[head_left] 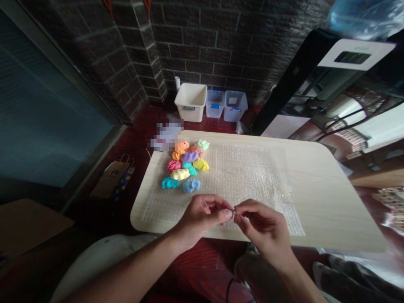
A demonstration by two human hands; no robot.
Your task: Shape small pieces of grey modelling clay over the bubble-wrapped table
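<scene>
Over the front edge of the table, my left hand (206, 214) and my right hand (267, 223) meet fingertip to fingertip. Both are closed in a pinch around a tiny greyish piece (233, 212), too small to make out. Beyond my left hand lies a group of soft, crumpled-looking lumps in many colours. Nearest to it are a light blue lump (191, 185) and a teal lump (170, 182). Behind these come a cream lump (180, 174), a yellow lump (201, 164), a purple lump (190, 157) and a pale green lump (203, 145).
Bubble wrap (243, 168) covers much of the pale wooden table (318, 181). On the floor behind stand a cream bin (191, 111) and two clear plastic boxes (215, 103). A paper bag (110, 179) lies to the left. A water dispenser (344, 54) rises at the right.
</scene>
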